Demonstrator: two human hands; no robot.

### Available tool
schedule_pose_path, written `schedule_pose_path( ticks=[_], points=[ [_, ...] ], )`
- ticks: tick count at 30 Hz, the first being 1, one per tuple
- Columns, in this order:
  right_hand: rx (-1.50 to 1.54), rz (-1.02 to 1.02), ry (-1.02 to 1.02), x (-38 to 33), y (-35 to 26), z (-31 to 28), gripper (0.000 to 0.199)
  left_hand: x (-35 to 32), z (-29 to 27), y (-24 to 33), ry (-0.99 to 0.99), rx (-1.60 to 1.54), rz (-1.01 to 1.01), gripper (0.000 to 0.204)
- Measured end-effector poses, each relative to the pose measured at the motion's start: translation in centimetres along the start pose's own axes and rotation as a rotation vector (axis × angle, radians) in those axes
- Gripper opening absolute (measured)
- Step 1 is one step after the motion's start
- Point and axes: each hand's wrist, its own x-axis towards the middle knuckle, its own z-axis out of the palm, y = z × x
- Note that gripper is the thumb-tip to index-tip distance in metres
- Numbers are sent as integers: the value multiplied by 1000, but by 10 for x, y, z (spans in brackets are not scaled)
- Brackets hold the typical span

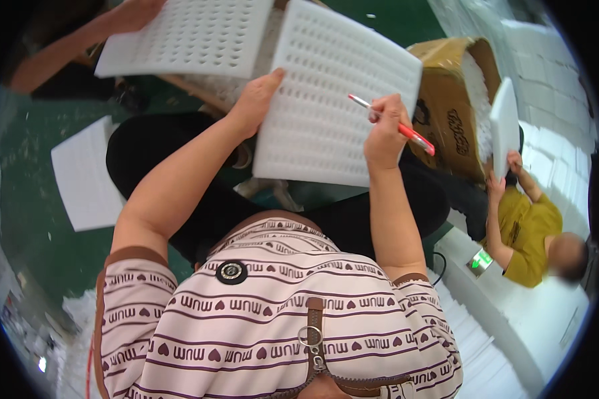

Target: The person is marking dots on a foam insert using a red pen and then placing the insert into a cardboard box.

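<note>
A white foam sheet [339,93], soft-looking and punched with even rows of small oblong holes, lies tilted across the person's lap, its corners rounded by the lens. The left hand [254,101] grips the sheet's left edge, thumb on top and the fingers hidden underneath. The right hand [385,130] is closed around a slim red and white pen-like tool [391,124], held like a pencil, its pale tip resting on the perforated surface near the sheet's right side while the red end slants down to the right beyond the knuckles.

The person wears black trousers [160,149] and a cream top with dark stripes and small hearts [273,319], fitted with a brown strap and a metal ring.

At the upper left another person's hand [134,12] holds a second perforated foam sheet [186,34] of the same kind. A plain, smooth white foam slab [86,174] lies on the green floor [40,226] to the left. To the right, an open brown cardboard box [446,100] holds white material, and a person in a mustard-yellow shirt [527,229] lifts a white slab [504,126] on edge just beside the box.
</note>
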Motion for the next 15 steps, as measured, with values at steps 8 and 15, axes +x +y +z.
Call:
schedule_pose_path(
  ticks=[8, 15],
  points=[
    [129, 323, 127, 50, 37, -103, 29, 0, -29, -8, -141, -154, -124, 41],
    [90, 526, 44, 56, 47, -125, 29, -10, -19, 12, -147, -138, -89, 50]
  ],
)
